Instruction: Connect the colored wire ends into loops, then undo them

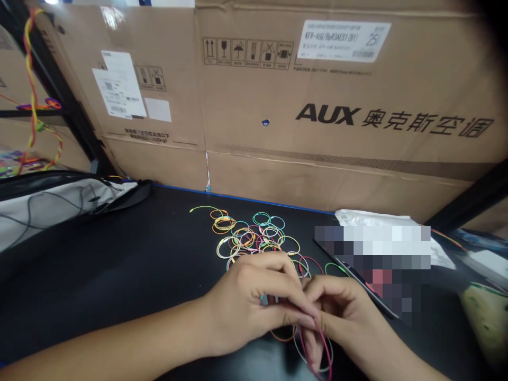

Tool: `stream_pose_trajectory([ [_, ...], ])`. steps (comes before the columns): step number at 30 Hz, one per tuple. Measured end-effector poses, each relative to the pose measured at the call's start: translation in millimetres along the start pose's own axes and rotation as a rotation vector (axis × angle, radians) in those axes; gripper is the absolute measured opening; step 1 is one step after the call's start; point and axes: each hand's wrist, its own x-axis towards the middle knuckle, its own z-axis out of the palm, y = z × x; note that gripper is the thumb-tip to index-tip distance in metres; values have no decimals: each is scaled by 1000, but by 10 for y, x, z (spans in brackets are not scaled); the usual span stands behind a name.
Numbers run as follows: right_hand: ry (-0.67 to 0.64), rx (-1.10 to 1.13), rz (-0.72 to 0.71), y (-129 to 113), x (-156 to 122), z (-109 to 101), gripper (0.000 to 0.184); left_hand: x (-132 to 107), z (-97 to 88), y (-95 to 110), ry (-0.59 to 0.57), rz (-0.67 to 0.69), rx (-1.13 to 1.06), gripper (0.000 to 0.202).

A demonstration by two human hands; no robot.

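Left hand (242,307): its fingers (289,312) pinch narrowly on a magenta wire loop (326,349).
Right hand (341,312): its fingers (317,288) curl tightly around the same loop, touching the left fingers.
Below the fingers: a grey wire loop (305,360) and an orange wire loop (281,336).
Beyond the fingers: a pile of coloured wire loops (250,238) on the black desk (119,264).
Farther beyond: an AUX cardboard carton (317,132).

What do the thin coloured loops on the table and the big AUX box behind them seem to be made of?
The loops look like thin plastic-coated wire or cord: bright, slightly glossy, and holding their round shape; the core can't be seen. The AUX box looks like matte brown corrugated cardboard, with creased folds and printed markings.
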Motion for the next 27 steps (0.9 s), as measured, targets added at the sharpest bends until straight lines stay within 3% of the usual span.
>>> stream_pose_trajectory([
  [3,22,-44,-35,-19,16,-34,19,-4,-18,-21,-70,62,183,15],
  [7,234,-265,-123,-137,-24,-106,14,3,-70,-70,-131,175,594,14],
  [9,272,-318,-107,-174,-63,-101,18,9,-83,-84,-118,178,711,14],
  [14,260,-156,23,-166,-84,13,27,3,-67,-100,-40,133,746,12],
  [19,189,-61,152,-105,-39,-27,28,-28,-53,-116,-36,242,698,22],
  [27,116,-55,151,-60,-24,-92,29,-35,-65,-92,-87,315,774,36],
])
